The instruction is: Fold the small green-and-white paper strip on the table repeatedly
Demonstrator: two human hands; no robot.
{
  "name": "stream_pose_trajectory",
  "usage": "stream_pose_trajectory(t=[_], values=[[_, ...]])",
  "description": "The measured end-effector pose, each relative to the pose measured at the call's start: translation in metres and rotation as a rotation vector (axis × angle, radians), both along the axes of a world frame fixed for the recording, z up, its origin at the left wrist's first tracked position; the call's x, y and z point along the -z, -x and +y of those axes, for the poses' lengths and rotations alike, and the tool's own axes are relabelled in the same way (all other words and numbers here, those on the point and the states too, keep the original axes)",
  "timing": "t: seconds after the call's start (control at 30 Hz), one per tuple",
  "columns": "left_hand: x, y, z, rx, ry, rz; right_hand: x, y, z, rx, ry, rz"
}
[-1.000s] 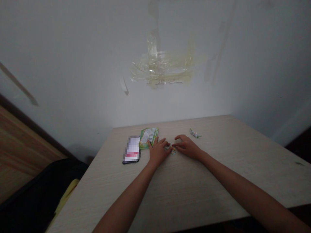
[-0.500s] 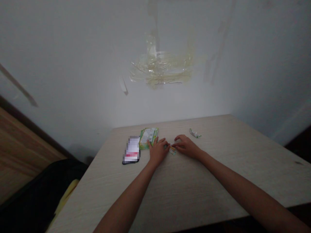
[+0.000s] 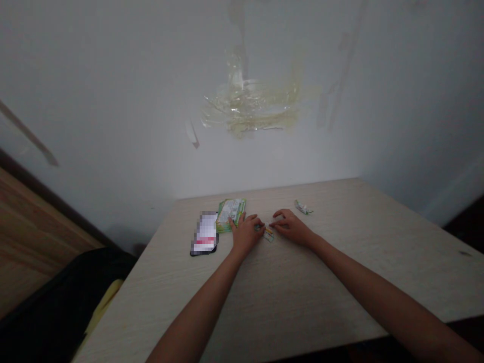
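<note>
On the table lies a small printed wrapper (image 3: 269, 235), green and white with an orange-yellow strip. My left hand (image 3: 246, 236) rests palm down at its left end, thumb and forefinger closed on that end, while the outer fingers stay spread. Those outer fingers reach over the near right corner of a flat green-and-white packet (image 3: 231, 212). My right hand (image 3: 292, 228) is just right of the wrapper, fingers bent and apart, with nothing visible between them. The wrapper's left part is partly hidden by my left hand.
A phone (image 3: 204, 234) with a blurred screen lies left of the packet. Beyond my right hand is a crumpled green-and-white wrapper (image 3: 302, 206). The pale wooden table (image 3: 302, 297) meets a wall (image 3: 151, 101) with old tape (image 3: 257, 108). Dark fabric (image 3: 75, 292) is at the lower left.
My right fingertips have drawn slightly right, away from the small wrapper, so more of it shows. The left hand has stayed almost still.
</note>
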State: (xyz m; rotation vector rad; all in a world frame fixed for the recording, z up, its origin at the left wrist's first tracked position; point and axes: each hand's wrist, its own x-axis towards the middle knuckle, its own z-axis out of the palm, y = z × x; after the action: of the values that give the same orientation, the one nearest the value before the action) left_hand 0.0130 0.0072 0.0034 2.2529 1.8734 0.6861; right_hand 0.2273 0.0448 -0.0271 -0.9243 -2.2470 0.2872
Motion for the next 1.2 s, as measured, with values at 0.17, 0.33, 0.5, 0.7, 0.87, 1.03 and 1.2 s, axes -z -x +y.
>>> stream_pose_trajectory(t=[0.17, 0.33, 0.5, 0.7, 0.87, 1.03, 1.2], values=[[-0.001, 0.0, -0.001, -0.001, -0.005, 0.017, -0.004, 0.0, -0.003, -0.038, -0.042, -0.004], [0.002, 0.0, -0.001, -0.002, -0.027, 0.032, -0.007, 0.001, -0.005, -0.039, -0.066, -0.031], [0.004, -0.001, -0.002, 0.008, -0.073, 0.038, -0.01, 0.0, -0.006, 0.012, -0.059, -0.086], [0.001, 0.0, -0.002, 0.056, -0.052, 0.066, -0.01, 0.0, -0.005, 0.01, -0.065, -0.098], [-0.001, 0.007, -0.005, 0.142, -0.039, 0.124, -0.009, -0.001, -0.008, 0.008, -0.028, -0.06], [-0.005, 0.013, -0.011, 0.178, -0.024, 0.182, -0.006, -0.002, -0.007, -0.044, -0.027, -0.019], [-0.008, 0.014, -0.012, 0.188, -0.017, 0.215, -0.007, -0.001, -0.006, -0.086, -0.032, -0.036]])
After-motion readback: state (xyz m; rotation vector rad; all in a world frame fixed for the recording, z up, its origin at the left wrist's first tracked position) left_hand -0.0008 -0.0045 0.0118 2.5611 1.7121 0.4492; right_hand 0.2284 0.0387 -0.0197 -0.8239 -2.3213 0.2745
